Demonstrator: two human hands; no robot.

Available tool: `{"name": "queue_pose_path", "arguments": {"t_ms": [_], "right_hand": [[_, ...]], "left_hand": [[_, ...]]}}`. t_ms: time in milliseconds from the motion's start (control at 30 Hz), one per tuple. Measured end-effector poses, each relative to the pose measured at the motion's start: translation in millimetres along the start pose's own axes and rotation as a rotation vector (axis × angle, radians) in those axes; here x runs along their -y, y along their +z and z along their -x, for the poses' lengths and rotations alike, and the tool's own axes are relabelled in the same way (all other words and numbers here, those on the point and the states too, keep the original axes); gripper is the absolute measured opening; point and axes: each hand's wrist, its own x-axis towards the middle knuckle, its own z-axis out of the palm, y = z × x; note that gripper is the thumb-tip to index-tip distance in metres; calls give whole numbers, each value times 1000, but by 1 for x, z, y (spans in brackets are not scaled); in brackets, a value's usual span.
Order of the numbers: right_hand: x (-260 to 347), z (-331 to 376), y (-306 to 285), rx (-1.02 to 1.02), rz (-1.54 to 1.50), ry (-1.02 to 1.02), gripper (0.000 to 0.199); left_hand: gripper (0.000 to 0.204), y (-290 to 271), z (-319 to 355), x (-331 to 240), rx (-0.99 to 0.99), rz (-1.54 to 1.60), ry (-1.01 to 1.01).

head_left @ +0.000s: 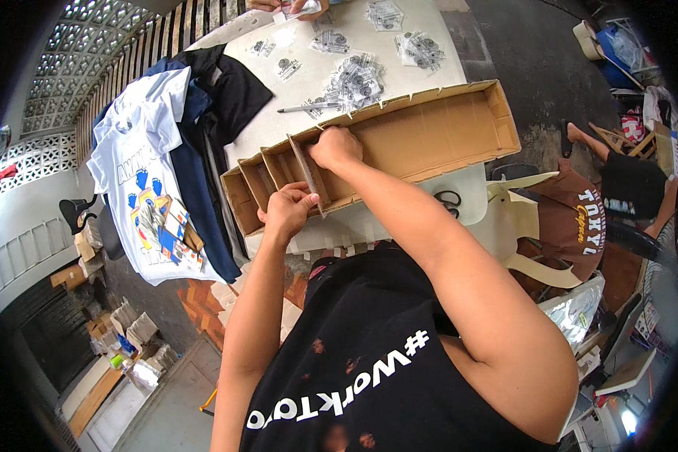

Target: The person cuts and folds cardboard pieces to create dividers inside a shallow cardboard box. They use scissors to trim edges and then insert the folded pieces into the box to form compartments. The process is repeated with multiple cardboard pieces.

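A long, open cardboard box [429,135] lies across the table's near edge. Thin cardboard dividers [275,167] split its left end into several narrow compartments, while the long right part is undivided. My left hand [288,211] is closed on the near end of the rightmost cardboard divider [309,175], thumb on its right side. Inside the box, close to the far wall, my right hand [337,147] is curled against that same divider's far end; its fingertips are partly hidden. The divider stands upright, slightly slanted across the box.
Beyond the box, the white table [279,45] bears piles of small clear printed packets [354,81] and a pen [309,108]. Folded shirts [139,151] hang at the left. Black scissors [449,202] lie near the right edge. Another person's hands [305,9] hold something white at the far side.
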Motion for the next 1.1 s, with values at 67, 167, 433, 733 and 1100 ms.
{"name": "queue_pose_path", "arguments": {"t_ms": [67,167,433,733,1100], "right_hand": [[0,0,4,-83,8,-21,28],[-1,4,-5,92,75,-32,20],[-27,19,-2,421,231,-58,18],[-18,29,-3,473,401,-116,13],[-16,27,-1,498,396,-159,13]], "left_hand": [[27,4,-4,10,-12,22,17],[25,12,-15,29,-3,75,52],[26,8,-9,16,-21,74,42],[27,7,-7,16,-36,55,48],[27,10,-9,23,-47,61,64]]}}
